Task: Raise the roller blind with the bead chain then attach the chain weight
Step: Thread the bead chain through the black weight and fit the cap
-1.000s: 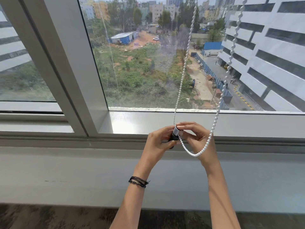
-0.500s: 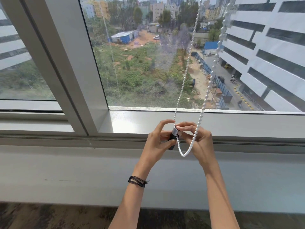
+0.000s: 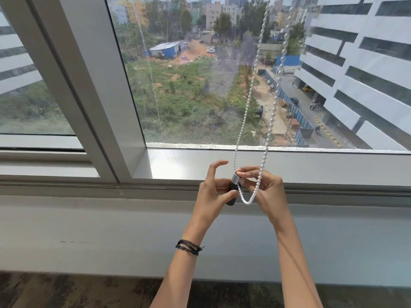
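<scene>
A white bead chain [image 3: 249,101] hangs in two strands from above the frame and loops at the bottom in front of the sill. The chain weight [image 3: 233,187], a small black cylinder with a silver top, sits upright at the loop's left strand. My left hand [image 3: 213,192] grips the weight's black body with thumb and lower fingers, its index finger lifted. My right hand [image 3: 264,190] pinches the silver top and the chain, with the loop draped over its fingers. The roller blind itself is out of view above.
A grey window sill [image 3: 311,165] runs under the large pane. A slanted grey window frame post [image 3: 89,85] stands at the left. Below is a pale wall ledge [image 3: 111,230], then dark patterned floor [image 3: 66,292]. A dark bracelet [image 3: 189,246] circles my left wrist.
The chain's right strand swung left, narrowing and shortening the loop. My left index finger lifted off the weight. Both hands stayed at the same spot.
</scene>
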`<action>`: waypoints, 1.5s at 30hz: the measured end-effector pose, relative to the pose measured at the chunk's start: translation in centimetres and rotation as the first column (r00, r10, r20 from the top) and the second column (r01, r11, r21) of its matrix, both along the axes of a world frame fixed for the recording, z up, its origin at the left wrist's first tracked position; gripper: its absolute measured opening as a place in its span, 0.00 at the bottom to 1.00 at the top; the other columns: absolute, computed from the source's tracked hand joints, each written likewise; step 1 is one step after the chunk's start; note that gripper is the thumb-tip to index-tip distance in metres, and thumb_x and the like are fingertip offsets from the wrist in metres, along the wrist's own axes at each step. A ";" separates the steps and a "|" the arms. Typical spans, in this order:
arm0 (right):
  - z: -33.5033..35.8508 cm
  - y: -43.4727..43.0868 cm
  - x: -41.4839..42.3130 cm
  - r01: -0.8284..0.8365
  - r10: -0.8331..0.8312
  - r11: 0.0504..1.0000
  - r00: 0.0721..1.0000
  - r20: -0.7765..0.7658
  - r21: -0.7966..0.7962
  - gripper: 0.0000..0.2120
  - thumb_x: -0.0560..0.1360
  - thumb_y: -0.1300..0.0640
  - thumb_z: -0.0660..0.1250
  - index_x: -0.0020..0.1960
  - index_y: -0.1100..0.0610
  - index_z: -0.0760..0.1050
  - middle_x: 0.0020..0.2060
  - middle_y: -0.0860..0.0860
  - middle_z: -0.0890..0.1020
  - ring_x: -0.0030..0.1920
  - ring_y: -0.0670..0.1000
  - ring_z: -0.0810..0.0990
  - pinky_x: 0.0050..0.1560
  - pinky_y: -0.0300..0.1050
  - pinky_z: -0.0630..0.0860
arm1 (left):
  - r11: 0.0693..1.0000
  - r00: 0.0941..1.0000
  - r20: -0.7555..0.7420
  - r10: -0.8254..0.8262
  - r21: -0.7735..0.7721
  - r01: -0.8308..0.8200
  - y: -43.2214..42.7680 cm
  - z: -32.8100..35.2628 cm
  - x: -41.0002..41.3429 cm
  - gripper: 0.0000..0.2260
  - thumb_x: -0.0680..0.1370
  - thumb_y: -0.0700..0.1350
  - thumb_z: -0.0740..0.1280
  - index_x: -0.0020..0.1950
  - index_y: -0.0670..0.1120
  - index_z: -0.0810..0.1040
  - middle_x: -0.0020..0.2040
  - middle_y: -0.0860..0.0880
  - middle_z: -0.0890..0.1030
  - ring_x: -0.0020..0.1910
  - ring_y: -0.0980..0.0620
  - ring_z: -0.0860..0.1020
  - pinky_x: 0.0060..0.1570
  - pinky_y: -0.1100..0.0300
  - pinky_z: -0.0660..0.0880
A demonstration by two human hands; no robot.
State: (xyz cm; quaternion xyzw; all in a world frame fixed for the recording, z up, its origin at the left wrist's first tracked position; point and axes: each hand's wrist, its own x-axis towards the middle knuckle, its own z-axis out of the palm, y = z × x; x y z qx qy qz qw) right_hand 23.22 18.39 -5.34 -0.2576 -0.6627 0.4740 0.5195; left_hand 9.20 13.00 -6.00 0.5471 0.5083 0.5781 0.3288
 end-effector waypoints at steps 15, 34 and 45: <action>0.7 0.5 0.3 -0.035 0.022 0.997 0.986 0.166 0.073 0.10 0.68 0.73 0.71 0.44 0.61 0.83 0.44 0.52 0.82 0.47 0.49 0.82 0.49 0.43 0.80 | 0.999 0.996 -0.079 -0.036 -0.010 0.035 -0.4 0.5 -0.5 0.28 0.71 0.32 0.69 0.64 0.54 0.64 0.39 0.44 0.85 0.38 0.41 0.82 0.42 0.55 0.80; -1.1 -0.3 0.4 -0.026 0.033 0.998 0.992 0.123 -0.054 0.07 0.70 0.66 0.72 0.45 0.56 0.83 0.45 0.45 0.83 0.48 0.47 0.83 0.47 0.38 0.79 | 0.989 0.994 0.000 -0.109 -0.098 0.109 0.3 -1.2 -0.9 0.34 0.69 0.34 0.73 0.64 0.63 0.63 0.44 0.54 0.86 0.45 0.55 0.84 0.47 0.65 0.79; -2.4 0.0 0.8 -0.033 0.049 0.995 0.986 0.160 -0.098 0.09 0.70 0.63 0.73 0.44 0.50 0.81 0.45 0.47 0.84 0.48 0.49 0.84 0.52 0.45 0.80 | 0.989 0.990 -0.081 -0.118 -0.095 0.110 0.2 -2.4 -0.7 0.29 0.69 0.38 0.75 0.57 0.68 0.70 0.42 0.61 0.85 0.46 0.59 0.83 0.49 0.70 0.75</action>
